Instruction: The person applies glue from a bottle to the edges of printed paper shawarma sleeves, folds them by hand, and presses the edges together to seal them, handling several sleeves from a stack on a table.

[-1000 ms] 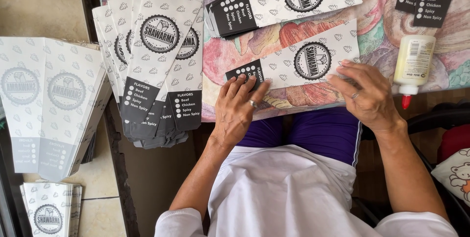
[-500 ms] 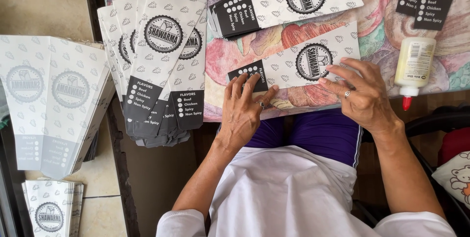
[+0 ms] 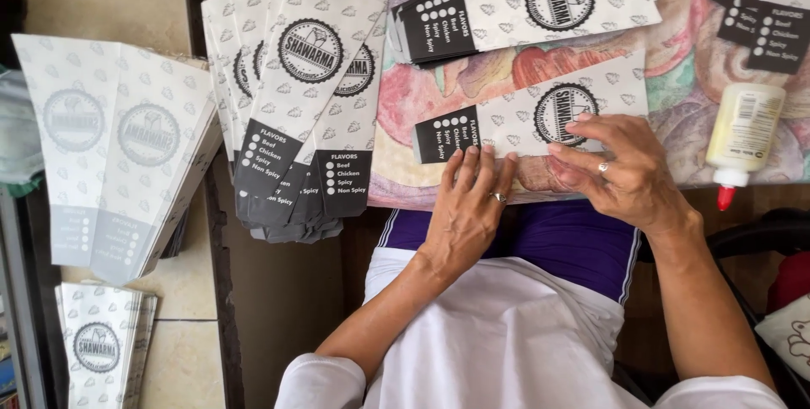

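Since the earlier frames both hands have slid a little along the paper sleeve [image 3: 540,113], the left hand [image 3: 468,206] now lying flatter against its near edge and the right hand [image 3: 620,168] drawn in closer over the round printed mark.

That sleeve lies flat near the front edge of the patterned table [image 3: 405,105], its dark end pointing left. The left hand presses on it with fingers straight and spread, palm down, gripping nothing. The right hand is half curled, its fingertips [image 3: 567,156] pushing down on the sleeve's near edge; it holds nothing closed in its grasp either.

Judging by its look, the sleeve is thin printed paper: very light, limp, easily creased, and likely to slide on the smooth tabletop. It seems best handled by pressing flat with open fingers, or pinching at an edge or the dark end.

A glue bottle [image 3: 742,135] with a red tip lies on the right, apart from the right hand. Another stack of sleeves [image 3: 523,4] sits farther back, a fanned stack [image 3: 295,105] overhangs the table's left edge, and paler ones [image 3: 118,147] rest well to the left.
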